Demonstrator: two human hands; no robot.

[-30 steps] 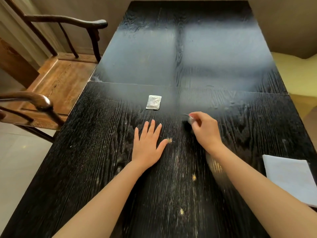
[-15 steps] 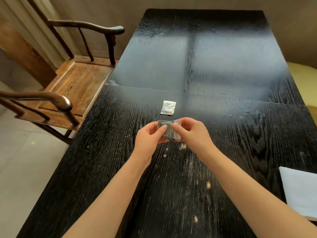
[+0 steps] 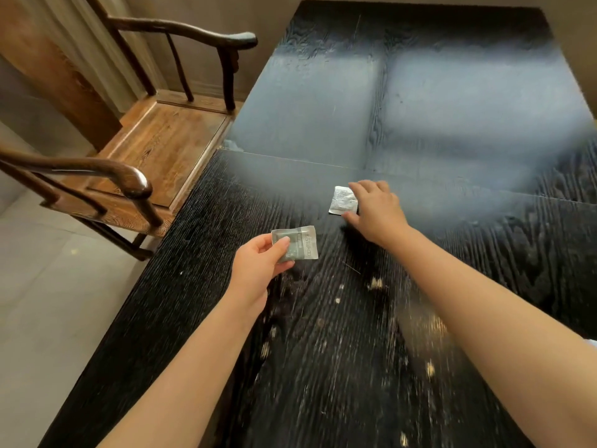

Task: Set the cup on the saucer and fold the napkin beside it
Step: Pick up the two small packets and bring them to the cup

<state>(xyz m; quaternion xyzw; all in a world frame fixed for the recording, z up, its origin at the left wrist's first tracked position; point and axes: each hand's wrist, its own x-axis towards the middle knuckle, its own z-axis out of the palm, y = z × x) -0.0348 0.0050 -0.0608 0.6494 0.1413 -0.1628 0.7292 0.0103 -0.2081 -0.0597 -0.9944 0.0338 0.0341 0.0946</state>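
black table (image 3: pixel 420 108) | two sachets (image 3: pixel 299 243) (image 3: pixel 342 200) | wooden chair (image 3: pixel 161 137)

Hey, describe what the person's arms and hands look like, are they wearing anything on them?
Both arms are bare along all that shows, with no sleeves in view. The left hand and right hand wear no gloves, and no rings, watch or bracelets are visible. The nails look short and unpainted, though motion blur softens the detail.

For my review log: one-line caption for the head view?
Left hand holds a grey-green sachet; right hand reaches a white sachet on the black table.
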